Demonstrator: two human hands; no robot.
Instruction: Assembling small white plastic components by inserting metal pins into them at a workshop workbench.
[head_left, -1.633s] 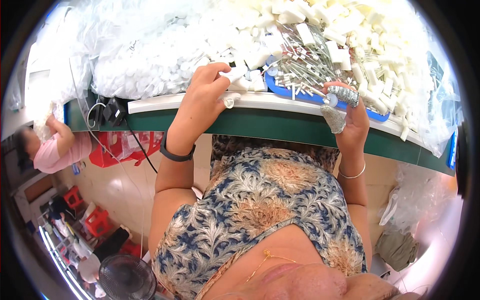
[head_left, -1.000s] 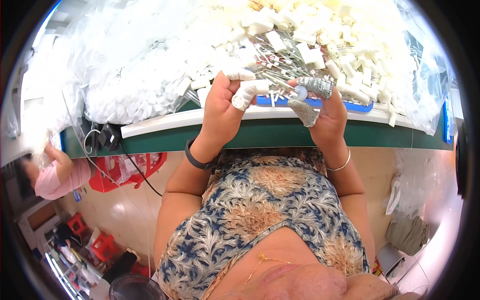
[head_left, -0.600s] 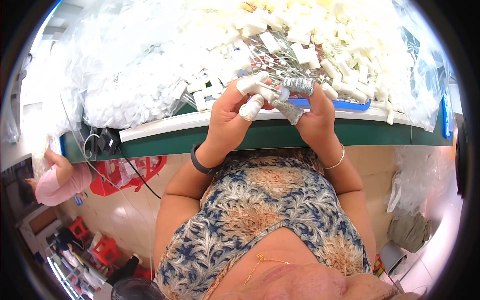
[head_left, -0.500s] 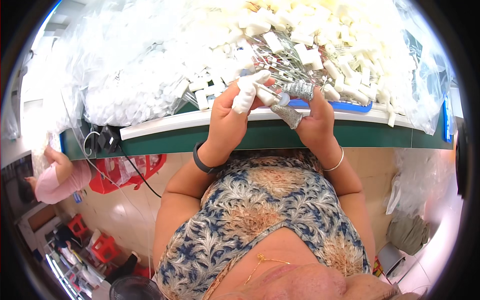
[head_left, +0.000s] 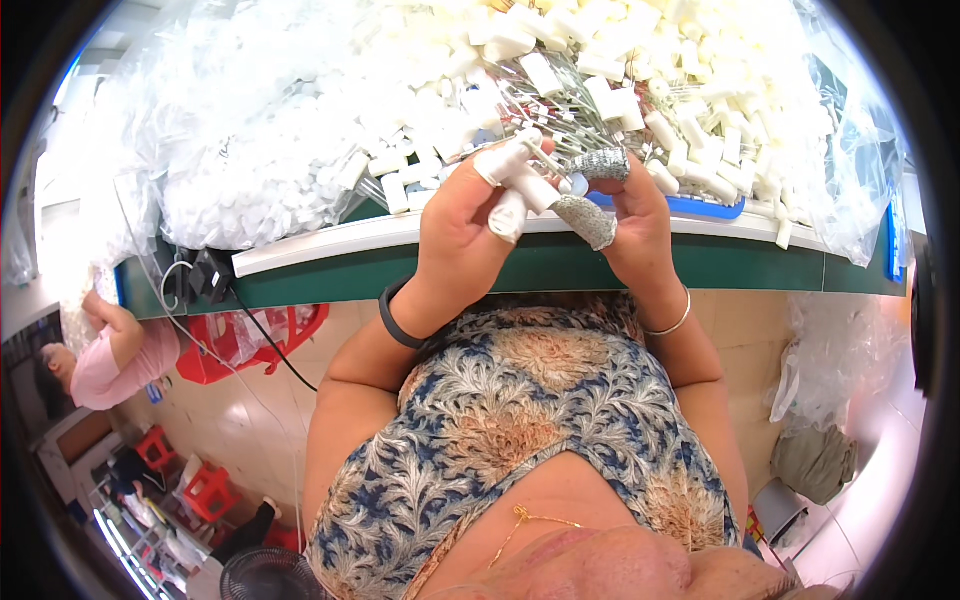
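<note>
Above the front edge of the table, my left hand (head_left: 462,225), with white covers on its thumb and a finger, is closed round a white foam cylinder (head_left: 532,188). My right hand (head_left: 640,215) wears grey knitted covers on thumb and forefinger. These pinch a small translucent disc (head_left: 574,185) at the end of the cylinder that faces right. A thin rod runs close by the disc; whether it enters the cylinder is not clear. Just beyond both hands lies a bundle of thin metal rods (head_left: 570,105) with small white ends.
White and cream foam cylinders (head_left: 715,160) heap over the right of the table, partly over a blue tray (head_left: 700,208). Clear bags of small white pieces (head_left: 260,190) fill the left. A black plug adapter (head_left: 212,275) hangs at the table edge. Another person (head_left: 130,355) sits far left.
My left thumb has shifted down along the near side of the white cylinder, and more of the cylinder shows. My right fingers stay pinched at the disc.
</note>
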